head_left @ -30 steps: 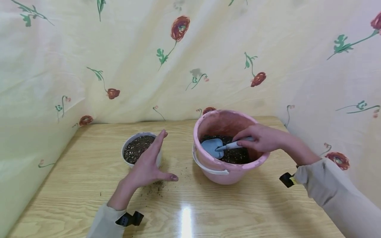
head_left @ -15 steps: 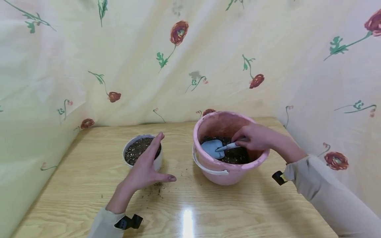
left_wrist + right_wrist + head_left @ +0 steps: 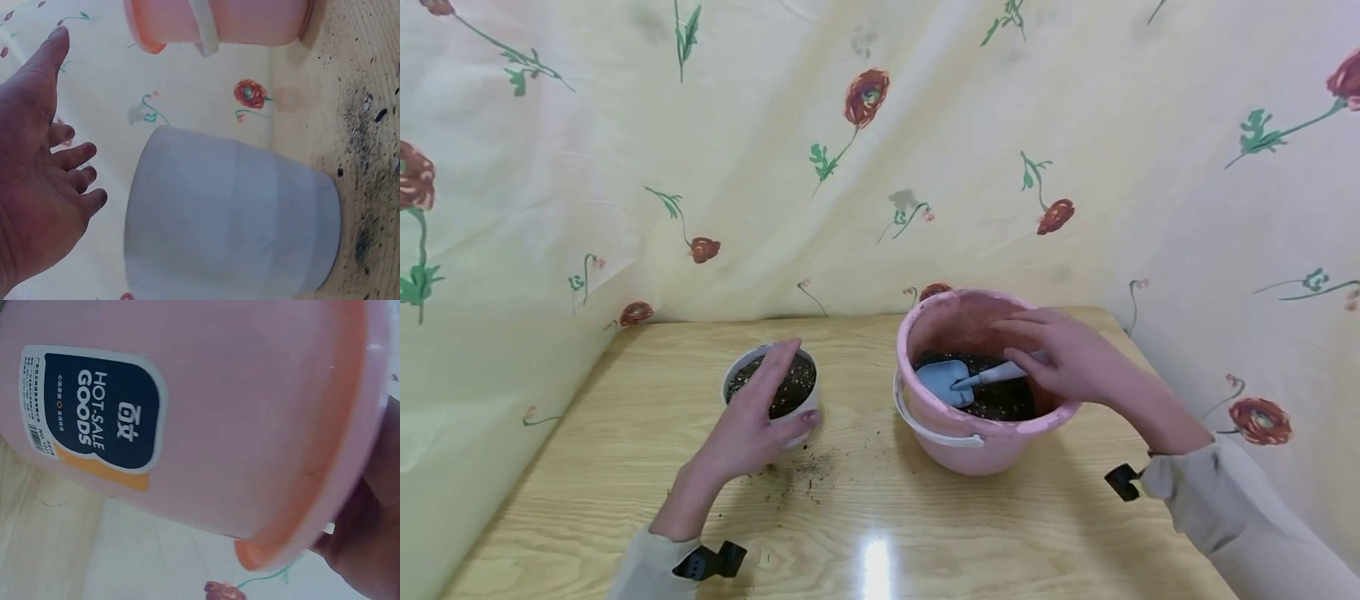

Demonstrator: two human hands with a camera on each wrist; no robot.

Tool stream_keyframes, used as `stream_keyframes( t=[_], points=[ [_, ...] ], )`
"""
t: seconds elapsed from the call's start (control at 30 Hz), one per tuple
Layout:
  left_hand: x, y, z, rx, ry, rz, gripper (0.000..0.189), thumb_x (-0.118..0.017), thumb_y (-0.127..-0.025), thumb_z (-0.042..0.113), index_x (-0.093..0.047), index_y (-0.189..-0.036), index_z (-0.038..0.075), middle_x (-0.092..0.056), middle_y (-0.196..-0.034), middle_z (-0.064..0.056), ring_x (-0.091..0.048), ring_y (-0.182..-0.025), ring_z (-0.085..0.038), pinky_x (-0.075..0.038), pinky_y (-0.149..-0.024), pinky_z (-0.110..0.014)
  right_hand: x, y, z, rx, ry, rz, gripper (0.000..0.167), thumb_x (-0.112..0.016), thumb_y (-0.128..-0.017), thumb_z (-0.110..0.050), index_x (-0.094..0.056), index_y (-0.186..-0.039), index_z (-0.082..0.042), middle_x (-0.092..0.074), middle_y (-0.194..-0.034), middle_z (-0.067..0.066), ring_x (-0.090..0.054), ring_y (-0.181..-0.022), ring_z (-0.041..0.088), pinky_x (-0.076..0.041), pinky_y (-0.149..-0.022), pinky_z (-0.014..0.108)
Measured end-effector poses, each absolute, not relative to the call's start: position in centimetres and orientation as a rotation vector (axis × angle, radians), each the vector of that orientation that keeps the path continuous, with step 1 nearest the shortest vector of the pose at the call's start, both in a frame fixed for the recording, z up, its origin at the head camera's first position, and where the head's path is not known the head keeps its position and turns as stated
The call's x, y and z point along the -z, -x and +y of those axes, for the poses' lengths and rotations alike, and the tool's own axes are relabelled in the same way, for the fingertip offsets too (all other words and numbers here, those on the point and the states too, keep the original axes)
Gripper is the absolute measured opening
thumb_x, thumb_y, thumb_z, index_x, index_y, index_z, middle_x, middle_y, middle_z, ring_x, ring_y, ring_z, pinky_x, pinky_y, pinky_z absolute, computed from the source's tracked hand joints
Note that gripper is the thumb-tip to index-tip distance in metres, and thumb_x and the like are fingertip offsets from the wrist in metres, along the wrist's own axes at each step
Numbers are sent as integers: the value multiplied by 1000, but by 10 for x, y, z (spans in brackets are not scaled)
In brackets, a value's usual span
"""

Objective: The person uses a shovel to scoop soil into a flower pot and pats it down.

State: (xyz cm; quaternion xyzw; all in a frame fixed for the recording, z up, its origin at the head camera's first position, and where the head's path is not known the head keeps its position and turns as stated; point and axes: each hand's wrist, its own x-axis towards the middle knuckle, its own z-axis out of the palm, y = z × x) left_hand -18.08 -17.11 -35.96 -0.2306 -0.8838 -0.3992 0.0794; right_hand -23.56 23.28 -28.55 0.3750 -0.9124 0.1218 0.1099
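Note:
My left hand [image 3: 748, 429] hovers beside and partly over a white flowerpot [image 3: 231, 212], its fingers straight and thumb spread. Dark potting soil [image 3: 793, 389] fills the pot nearly to the rim. A light blue hand trowel [image 3: 946, 382] lies in the pink bucket [image 3: 966, 450], its blade on the soil and its handle slanting to the right. Over the bucket's right rim reaches my right hand [image 3: 1063, 354], fingers extended above the trowel handle and not curled round it. In the right wrist view the bucket wall hides most of that hand.
Soil crumbs [image 3: 797, 475] are scattered on the wooden table [image 3: 850, 517] in front of the flowerpot. A white bucket handle [image 3: 936, 433] hangs down the bucket's front left side. Flowered cloth [image 3: 760, 208] surrounds the table at the back and sides.
My right hand has let go of the trowel handle and its fingers have straightened; the trowel stays on the soil in the bucket. My left hand has shifted slightly nearer the flowerpot.

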Motion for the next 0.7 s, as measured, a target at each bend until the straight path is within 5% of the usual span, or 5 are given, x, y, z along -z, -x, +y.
stream_keyframes(
  t=[0.37,0.7],
  points=[
    [344,184,-185,1061,743,-2537,67,-55,-99,23,-19,-155,18,-26,-157,-12,-9,-147,-28,-16,-111,-61,274,207,237,-286,-840,-2537,52,-60,-94,-29,-48,-143,-14,-39,-149,19,-32,-138,40,-31,-97,64],
    [331,171,-212,622,684,-2557,70,-54,-98,37,-21,-155,12,-24,-157,-15,-7,-146,-35,-8,-115,-57,274,185,258,-19,-697,-2321,57,-30,-101,-49,-50,-141,-14,-36,-151,17,-28,-141,33,-28,-99,60]
  ],
)
